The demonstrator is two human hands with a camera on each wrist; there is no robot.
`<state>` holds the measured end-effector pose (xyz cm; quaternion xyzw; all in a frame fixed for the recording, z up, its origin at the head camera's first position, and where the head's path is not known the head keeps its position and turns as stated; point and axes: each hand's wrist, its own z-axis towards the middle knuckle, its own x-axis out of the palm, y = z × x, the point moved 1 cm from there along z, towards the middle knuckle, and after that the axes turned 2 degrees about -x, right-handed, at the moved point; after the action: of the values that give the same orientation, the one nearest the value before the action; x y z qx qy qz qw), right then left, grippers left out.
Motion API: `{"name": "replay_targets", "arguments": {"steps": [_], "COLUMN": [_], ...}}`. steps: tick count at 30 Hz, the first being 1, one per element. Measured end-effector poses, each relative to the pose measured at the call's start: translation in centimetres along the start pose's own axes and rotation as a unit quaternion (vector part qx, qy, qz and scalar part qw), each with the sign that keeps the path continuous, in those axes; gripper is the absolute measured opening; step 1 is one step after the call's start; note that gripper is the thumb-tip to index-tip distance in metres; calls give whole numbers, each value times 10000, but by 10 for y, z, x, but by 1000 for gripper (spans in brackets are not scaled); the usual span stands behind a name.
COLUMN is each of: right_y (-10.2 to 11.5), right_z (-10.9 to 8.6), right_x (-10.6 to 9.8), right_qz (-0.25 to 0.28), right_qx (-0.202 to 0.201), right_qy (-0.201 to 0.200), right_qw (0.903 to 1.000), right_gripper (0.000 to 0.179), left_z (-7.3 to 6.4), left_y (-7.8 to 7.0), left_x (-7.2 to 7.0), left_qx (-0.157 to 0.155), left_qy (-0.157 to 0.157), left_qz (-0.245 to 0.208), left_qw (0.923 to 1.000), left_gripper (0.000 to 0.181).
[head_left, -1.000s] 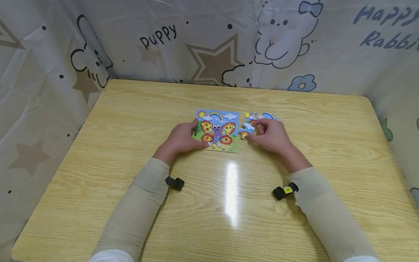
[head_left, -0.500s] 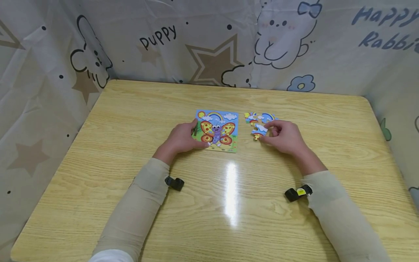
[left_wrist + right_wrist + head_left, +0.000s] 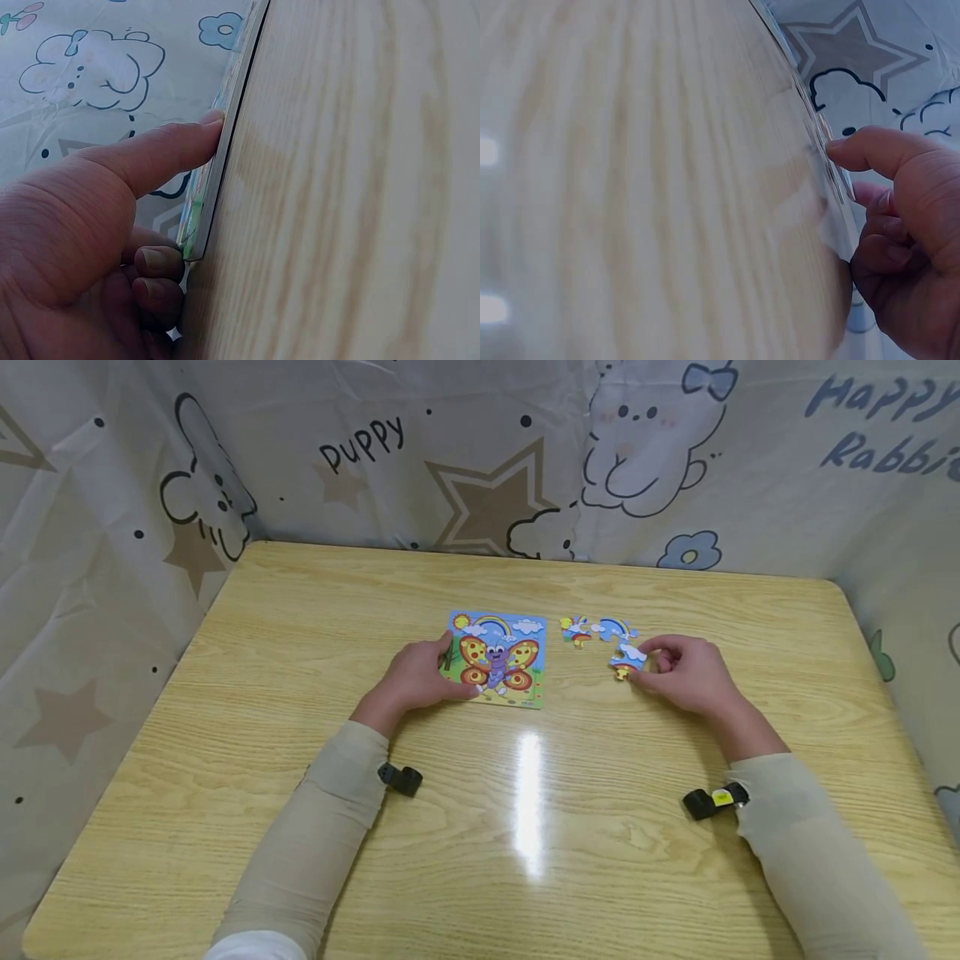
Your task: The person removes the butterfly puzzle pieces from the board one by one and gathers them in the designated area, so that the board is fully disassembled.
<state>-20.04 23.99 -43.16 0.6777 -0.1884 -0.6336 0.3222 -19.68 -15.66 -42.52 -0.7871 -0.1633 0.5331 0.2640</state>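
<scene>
A square butterfly puzzle board [image 3: 498,652] lies flat on the table in the head view. My left hand [image 3: 420,675] grips its left side, thumb at the lower left and fingers along the left edge. In the left wrist view the thumb [image 3: 169,154] touches the edge of the board [image 3: 196,214], and other fingers are curled beside it. Right of the board, my right hand [image 3: 690,672] pinches a puzzle piece [image 3: 628,658] with white cloud and yellow printing between thumb and forefinger, low over the tabletop. The right wrist view shows this piece only edge-on.
Behind the held piece lie a puzzle piece with a sun [image 3: 576,631] and one with a rainbow arc [image 3: 613,628]. The wooden table [image 3: 450,827] extends around both arms. A printed cloth [image 3: 300,493] hangs along the back and sides.
My right hand has slid to the right with the puzzle piece, away from the board and uncovering the pieces behind. My left hand and the puzzle board have stayed put.
</scene>
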Motion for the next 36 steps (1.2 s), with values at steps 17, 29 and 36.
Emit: {"name": "replay_targets", "arguments": {"steps": [17,29,36], "right_y": [-29,-40,-41], "right_z": [13,27,32], "right_x": [-23,-30,-32], "right_qz": [-22,-139,16], "right_qx": [-20,-66,119], "right_qy": [5,125,292], "right_qw": [10000,9998,9995], "right_gripper": [39,40,40], "left_z": [1,1,1], "left_y": [1,0,1], "left_x": [0,1,1], "left_qx": [-83,-73,-87], "left_qy": [25,38,39], "left_qz": [-53,-9,17], "left_qw": [9999,10000,10000], "left_gripper": [109,108,108]}}
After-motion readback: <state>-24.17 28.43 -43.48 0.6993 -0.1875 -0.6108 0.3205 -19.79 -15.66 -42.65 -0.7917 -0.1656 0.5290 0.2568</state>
